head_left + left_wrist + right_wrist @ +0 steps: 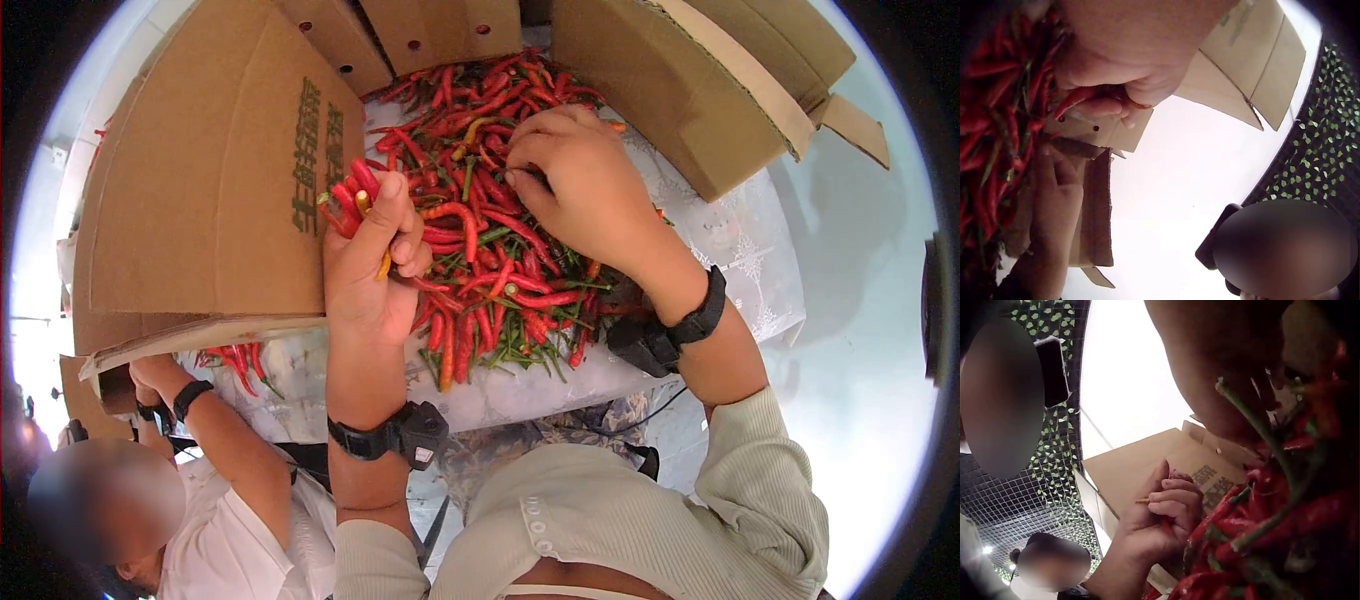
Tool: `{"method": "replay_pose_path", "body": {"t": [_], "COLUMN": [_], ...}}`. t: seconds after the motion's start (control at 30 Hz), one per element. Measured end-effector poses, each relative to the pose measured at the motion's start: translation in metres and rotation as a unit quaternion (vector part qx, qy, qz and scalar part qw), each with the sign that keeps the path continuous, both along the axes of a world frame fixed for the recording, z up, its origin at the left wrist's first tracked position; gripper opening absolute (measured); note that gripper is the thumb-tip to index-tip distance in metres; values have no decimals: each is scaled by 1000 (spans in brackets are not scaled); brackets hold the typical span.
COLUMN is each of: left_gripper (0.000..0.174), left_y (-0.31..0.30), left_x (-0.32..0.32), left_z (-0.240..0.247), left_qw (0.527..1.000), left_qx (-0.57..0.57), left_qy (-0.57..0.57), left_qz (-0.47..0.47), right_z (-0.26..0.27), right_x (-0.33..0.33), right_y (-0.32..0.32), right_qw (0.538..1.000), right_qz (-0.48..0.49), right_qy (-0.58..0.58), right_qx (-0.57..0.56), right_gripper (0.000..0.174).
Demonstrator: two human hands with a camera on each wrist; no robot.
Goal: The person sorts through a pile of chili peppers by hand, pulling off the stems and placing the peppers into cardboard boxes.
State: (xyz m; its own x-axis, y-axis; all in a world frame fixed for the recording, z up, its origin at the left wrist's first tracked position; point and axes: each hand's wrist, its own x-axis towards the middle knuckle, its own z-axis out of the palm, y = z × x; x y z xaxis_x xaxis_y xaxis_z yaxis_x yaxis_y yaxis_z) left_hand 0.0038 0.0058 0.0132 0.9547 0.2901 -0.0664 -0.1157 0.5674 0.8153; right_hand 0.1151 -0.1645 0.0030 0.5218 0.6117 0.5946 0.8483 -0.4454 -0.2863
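A heap of red chili peppers [470, 335], with green stems and a few orange ones, covers the table between cardboard boxes. My left hand [365, 270] grips a small bunch of chili peppers [348, 205] at the heap's left side; their ends stick out past the thumb. In the left wrist view, one red chili pepper [1077, 100] shows beneath that hand's curled fingers. Over the right part of the heap, my right hand [580, 185] reaches down with bent fingers among the peppers. Its fingertips are mostly hidden, and I cannot tell whether they pinch a pepper.
A tall cardboard box [210, 190] stands at the left, another box [680, 90] at the back right. Box flaps [440, 35] close off the far side. A patterned white tablecloth [740, 235] covers the table. Another person [240, 500] works at the lower left, beside more chili peppers [240, 365].
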Motion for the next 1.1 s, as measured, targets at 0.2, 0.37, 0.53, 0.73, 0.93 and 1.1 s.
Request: {"method": "replay_pose_path", "body": {"t": [0.2, 0.37, 0.53, 0.73, 0.93, 1.1], "left_gripper": [24, 19, 12, 13, 21, 21], "left_y": [-11, -7, -3, -4, -5, -14], "left_x": [1, -1, 5, 3, -1, -4], "left_z": [-1, -1, 3, 3, 2, 3], "left_qw": [997, 995, 995, 999, 999, 996], "left_qx": [71, 85, 31, 3, 39, 93], "left_qy": [40, 44, -8, -24, 7, 18], "left_qz": [2, 9, 100, 22, -13, 1], "right_z": [14, 18, 22, 23, 23, 18], "right_x": [-23, -30, -21, -19, -20, -35], "right_y": [11, 12, -7, -5, 1, 9], "right_qw": [906, 856, 935, 955, 904, 889], "right_qz": [130, 186, 259, 231, 129, 204], "right_qy": [363, 438, 244, 183, 355, 357], "right_qx": [177, 200, -18, -38, 200, 204], "right_gripper": [13, 11, 15, 15, 14, 11]}}
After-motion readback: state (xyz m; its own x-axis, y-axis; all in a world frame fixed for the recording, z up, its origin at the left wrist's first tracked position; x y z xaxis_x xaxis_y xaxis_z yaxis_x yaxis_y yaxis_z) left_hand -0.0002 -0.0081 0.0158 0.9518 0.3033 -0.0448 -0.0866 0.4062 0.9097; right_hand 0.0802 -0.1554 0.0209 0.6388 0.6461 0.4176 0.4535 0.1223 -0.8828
